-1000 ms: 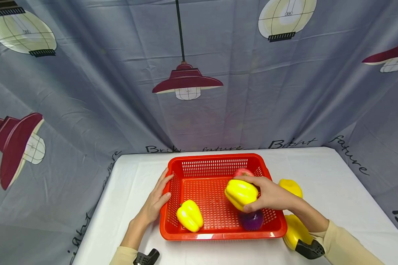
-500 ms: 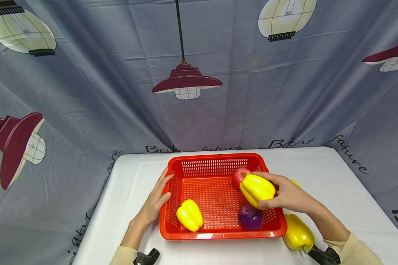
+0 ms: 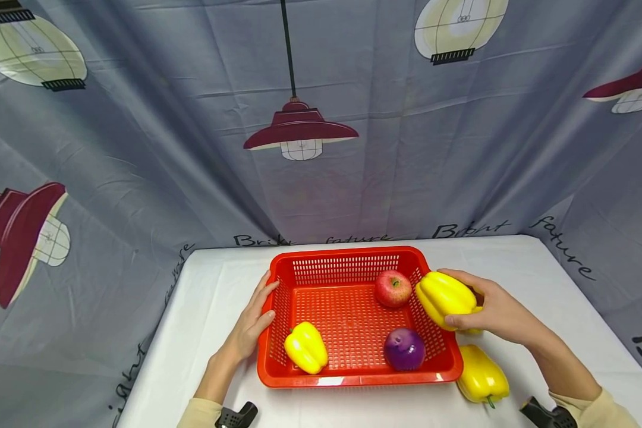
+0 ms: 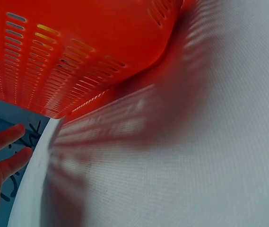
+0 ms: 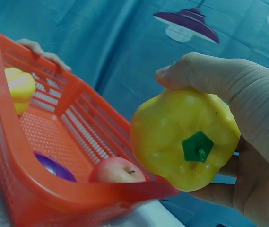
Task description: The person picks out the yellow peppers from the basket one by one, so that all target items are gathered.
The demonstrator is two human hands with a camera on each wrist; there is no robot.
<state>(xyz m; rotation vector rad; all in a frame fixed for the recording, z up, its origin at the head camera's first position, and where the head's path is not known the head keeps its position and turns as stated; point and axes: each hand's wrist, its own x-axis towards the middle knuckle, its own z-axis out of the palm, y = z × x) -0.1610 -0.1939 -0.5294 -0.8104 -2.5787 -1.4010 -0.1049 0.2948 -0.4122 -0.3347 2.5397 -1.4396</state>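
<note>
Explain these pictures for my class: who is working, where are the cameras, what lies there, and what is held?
There is no machine: a person works with two bare hands. The widest picture comes from a camera worn on the head, the other two from one on each wrist. On the white table stands a red basket holding an apple, a round purple item and a yellow pepper. The left hand touches the basket's left side. The right hand holds a second pepper. A third pepper lies on the table to the right; another yellow thing is mostly hidden.
</note>
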